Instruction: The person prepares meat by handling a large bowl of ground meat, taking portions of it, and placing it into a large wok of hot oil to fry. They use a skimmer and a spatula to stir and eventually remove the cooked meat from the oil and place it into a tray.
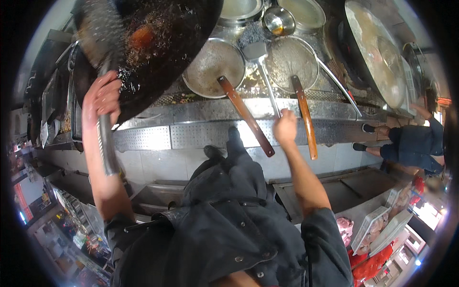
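My left hand [104,95] grips the dark handle of a skimmer [104,39], whose blurred, perforated-looking head is over a large black wok [183,46]. Inside that wok lie dark, shiny contents with an orange-brown patch. My right hand [285,126] is closed around the long metal handle of a wok spatula [256,51]. The spatula's blade lies against a dark bristly scrubber [251,35]. On either side of it rest two round mesh strainers, a left one [211,68] and a right one [292,61], their wooden handles pointing towards me.
A metal ladle bowl [279,21] sits between two round pots [239,14] of cloudy liquid at the back. Another large wok [373,53] with pale liquid stands right. A co-worker [412,145] is at far right. Behind me on the right are trays of raw meat [371,229].
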### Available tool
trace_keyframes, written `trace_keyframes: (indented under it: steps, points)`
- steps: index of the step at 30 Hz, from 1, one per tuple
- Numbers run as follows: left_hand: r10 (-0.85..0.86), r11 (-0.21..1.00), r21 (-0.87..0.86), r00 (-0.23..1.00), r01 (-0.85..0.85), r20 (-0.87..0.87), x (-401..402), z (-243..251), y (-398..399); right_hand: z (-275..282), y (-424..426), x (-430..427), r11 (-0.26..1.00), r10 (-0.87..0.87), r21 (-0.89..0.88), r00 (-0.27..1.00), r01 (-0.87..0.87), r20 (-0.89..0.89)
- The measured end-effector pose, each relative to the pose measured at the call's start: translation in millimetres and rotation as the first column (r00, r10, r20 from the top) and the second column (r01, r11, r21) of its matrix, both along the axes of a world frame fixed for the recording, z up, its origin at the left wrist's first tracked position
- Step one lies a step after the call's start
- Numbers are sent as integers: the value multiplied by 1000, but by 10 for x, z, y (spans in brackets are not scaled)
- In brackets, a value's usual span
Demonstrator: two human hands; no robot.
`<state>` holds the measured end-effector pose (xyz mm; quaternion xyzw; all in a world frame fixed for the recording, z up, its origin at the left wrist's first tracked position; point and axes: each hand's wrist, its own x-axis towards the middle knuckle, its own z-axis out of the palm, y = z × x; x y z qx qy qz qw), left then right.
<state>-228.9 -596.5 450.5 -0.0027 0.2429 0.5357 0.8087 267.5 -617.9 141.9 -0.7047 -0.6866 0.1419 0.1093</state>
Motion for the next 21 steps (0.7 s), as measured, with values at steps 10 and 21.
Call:
trace_keyframes:
  steps: [10, 21]
  points:
    - [423, 868, -8, 746, -497, -514, -719, -37, -4023, -192, -588, -80, 929, 260, 310, 952, -200, -164]
    - [63, -205, -38, 25, -978, -998, 1599, -623, -7283, 1310, -2967, -4214, -301, 837, 527, -485, -795, -253]
